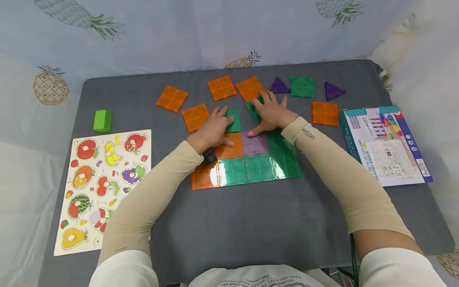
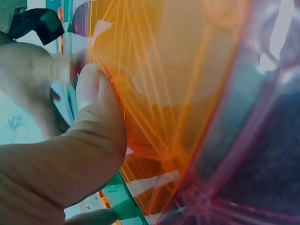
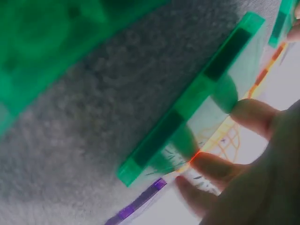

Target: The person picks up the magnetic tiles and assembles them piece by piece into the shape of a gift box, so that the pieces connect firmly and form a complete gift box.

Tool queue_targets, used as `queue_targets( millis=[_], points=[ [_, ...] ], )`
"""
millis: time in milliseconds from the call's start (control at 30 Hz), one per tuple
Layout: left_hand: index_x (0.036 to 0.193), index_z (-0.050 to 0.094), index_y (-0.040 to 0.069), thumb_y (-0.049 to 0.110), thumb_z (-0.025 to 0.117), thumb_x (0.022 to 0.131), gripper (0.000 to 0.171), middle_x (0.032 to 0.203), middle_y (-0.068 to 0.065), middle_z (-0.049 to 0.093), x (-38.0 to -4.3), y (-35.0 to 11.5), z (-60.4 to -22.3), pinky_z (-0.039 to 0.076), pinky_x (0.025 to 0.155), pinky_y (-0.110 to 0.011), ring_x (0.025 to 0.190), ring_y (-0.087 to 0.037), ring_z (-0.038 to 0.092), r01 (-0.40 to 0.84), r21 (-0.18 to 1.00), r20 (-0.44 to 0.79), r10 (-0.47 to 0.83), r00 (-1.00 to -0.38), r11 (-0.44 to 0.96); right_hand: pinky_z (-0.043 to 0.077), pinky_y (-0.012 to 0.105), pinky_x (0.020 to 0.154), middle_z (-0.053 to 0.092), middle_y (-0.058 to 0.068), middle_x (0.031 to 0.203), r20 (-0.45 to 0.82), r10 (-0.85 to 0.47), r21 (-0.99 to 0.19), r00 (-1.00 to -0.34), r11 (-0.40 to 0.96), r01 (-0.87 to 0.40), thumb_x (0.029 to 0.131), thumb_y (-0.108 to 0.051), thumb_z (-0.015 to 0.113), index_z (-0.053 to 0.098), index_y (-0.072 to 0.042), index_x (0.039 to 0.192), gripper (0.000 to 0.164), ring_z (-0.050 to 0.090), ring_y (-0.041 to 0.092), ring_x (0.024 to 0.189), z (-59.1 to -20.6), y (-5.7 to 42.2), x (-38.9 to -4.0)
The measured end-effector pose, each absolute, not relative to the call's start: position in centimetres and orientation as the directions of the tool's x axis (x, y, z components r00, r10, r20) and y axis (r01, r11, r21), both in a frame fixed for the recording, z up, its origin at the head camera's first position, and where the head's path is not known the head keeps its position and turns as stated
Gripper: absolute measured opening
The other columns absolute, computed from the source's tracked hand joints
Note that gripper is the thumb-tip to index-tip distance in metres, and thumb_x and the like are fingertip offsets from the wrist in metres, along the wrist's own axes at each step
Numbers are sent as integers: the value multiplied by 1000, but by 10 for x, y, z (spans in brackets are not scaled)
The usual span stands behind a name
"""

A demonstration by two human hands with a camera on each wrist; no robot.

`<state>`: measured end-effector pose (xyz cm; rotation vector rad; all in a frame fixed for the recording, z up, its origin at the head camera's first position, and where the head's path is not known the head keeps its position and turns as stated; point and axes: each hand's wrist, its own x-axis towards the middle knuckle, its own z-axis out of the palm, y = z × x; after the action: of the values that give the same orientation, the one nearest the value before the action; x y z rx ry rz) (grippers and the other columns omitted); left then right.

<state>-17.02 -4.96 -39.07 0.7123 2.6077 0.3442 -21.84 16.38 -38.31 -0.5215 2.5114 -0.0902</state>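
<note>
On the grey table lies a patchwork of translucent magnetic tiles, with a row of green tiles (image 1: pixel 259 168) along its near edge and a purple tile (image 1: pixel 255 143) in the middle. My left hand (image 1: pixel 211 129) lies over a green tile (image 1: pixel 234 121), its thumb by the orange tile (image 1: pixel 229 146). In the left wrist view that thumb (image 2: pixel 101 112) is close to the orange tile's edge. My right hand (image 1: pixel 271 113) is spread, its fingers touching a slanted green tile (image 1: pixel 252 111) and its thumb at the purple tile. Fingertips show against that green tile in the right wrist view.
Loose orange tiles (image 1: pixel 172 98), purple triangles (image 1: pixel 334 91) and a green square (image 1: pixel 302 87) lie along the back. A fruit puzzle board (image 1: pixel 89 195) and a green block (image 1: pixel 102 121) are at left. A box (image 1: pixel 387 145) lies at right.
</note>
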Motion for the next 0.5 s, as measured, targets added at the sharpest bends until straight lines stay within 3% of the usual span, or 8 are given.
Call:
queue_targets(
  millis=[167,267,333,400,467,500],
  points=[
    [148,35,7,43,75,78,89,159,-22,14,-171,-50,-390,18,119,-46,146,-42,13,420,323,-341,518,-784,848,17,69,109,-4,18,161,-454,-433,-164,-779,899,-405,85,-68,53,16,-9,153,97,7,43,144,-387,167,-228],
    [148,34,8,44,74,79,88,159,-21,14,-170,-51,-389,18,119,-46,146,-42,13,422,314,-350,517,-781,851,18,67,109,-7,14,162,-468,-420,-146,-777,905,-401,89,-64,49,9,-13,156,93,11,45,142,-387,170,-232],
    [148,34,8,44,73,79,88,159,-21,15,-170,-51,-389,18,119,-46,145,-42,14,429,309,-349,521,-779,849,17,68,108,-4,14,162,-462,-409,-150,-787,910,-386,92,-61,47,12,-14,156,87,14,46,139,-387,169,-234],
    [148,35,7,44,74,79,87,158,-22,16,-171,-51,-389,18,119,-46,145,-42,15,434,308,-344,524,-779,847,11,71,108,6,16,162,-429,-403,-156,-808,915,-373,95,-57,44,22,-12,153,77,11,45,142,-386,166,-237],
    [147,35,7,44,74,78,87,158,-22,17,-171,-50,-389,18,119,-45,145,-42,15,434,307,-343,523,-780,847,7,73,109,31,20,154,-357,-404,-182,-842,915,-361,98,-48,44,41,-8,143,60,13,43,144,-386,162,-240],
    [147,36,7,44,74,78,87,158,-22,17,-170,-50,-389,19,119,-45,145,-42,16,432,307,-344,522,-781,848,12,71,109,43,22,145,-317,-408,-199,-856,911,-361,99,-43,46,48,-5,135,52,22,42,142,-387,161,-242]
  ],
)
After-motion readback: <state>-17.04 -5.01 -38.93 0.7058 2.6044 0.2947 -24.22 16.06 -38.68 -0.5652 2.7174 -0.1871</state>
